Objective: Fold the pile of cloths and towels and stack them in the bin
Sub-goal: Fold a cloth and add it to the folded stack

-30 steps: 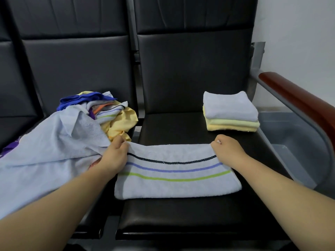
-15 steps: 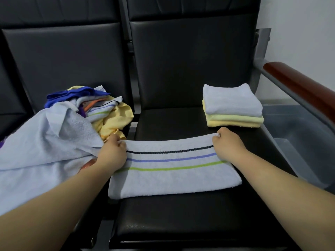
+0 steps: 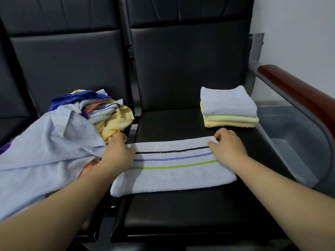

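White towel (image 3: 172,171) striped black, purple, green; black seat (image 3: 181,211).

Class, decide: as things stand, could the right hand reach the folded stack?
Probably yes: the stack lies just beyond the right hand, only bare seat between; the hand pinches the towel and must release it first.

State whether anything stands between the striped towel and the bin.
Yes: the armrest runs between the striped towel and the bin. The folded stack sits farther back, out of the way.
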